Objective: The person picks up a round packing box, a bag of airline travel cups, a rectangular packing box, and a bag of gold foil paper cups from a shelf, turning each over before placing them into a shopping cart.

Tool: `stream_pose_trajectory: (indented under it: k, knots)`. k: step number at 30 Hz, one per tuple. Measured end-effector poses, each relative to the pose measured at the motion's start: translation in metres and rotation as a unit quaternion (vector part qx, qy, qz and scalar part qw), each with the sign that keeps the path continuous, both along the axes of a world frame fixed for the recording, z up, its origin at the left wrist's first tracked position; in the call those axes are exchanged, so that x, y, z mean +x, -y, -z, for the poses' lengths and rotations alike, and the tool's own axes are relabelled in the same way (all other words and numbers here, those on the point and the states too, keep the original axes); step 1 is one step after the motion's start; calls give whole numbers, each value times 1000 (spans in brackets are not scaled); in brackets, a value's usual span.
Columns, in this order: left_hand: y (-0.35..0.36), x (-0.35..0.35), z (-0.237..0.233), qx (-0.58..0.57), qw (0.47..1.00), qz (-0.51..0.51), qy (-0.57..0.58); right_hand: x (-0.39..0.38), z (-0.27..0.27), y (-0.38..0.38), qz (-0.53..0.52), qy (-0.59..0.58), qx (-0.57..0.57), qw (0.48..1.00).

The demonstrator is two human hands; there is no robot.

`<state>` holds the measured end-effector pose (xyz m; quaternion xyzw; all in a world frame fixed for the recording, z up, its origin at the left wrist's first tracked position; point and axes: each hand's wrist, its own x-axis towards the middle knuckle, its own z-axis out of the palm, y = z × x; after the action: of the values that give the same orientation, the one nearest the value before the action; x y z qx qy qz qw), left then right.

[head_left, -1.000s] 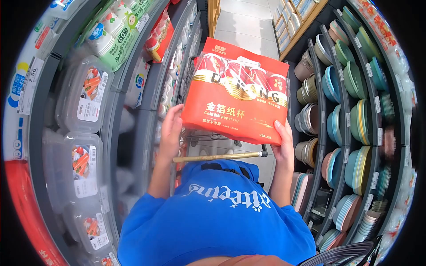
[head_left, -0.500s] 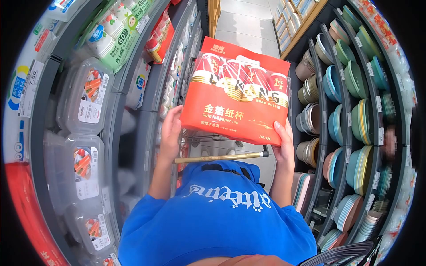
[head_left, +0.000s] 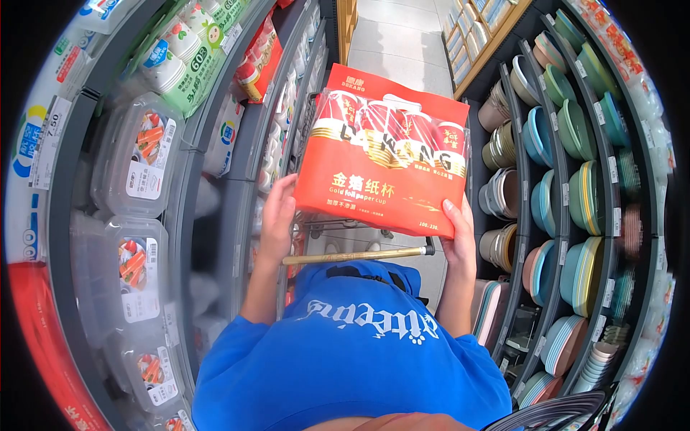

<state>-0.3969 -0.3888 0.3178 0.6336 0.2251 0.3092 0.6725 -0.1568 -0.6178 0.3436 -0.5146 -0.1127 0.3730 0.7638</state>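
A red pack of gold foil paper cups is held up in front of me, its printed face and clear window turned toward me. My left hand grips its lower left edge, fingers behind it. At the lower right corner, my right hand holds the pack with the thumb on the front and the other fingers mostly hidden. Below the pack runs the gold-coloured handle bar of a shopping cart, touched by neither hand.
Shelves on the left carry clear plastic food boxes and a green-wrapped pack of paper cups. Stacked coloured bowls and bins fill the right shelves. A tiled aisle floor stretches ahead between them.
The pack has tilted slightly, its top edge a little lower in view. Both hands keep their hold at nearly the same places.
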Motion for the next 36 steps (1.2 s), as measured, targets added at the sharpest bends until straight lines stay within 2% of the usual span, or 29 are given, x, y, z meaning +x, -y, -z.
stream_pose_trajectory:
  k: [8, 36]
  knots:
    - [3, 0, -2, -21, 1000, 12, 13, -1, -1, 2, 1, 4, 7, 1000]
    - [10, 1, -2, 11, 1000, 10, 8, 1, -4, 8, -3, 28, 10, 1000]
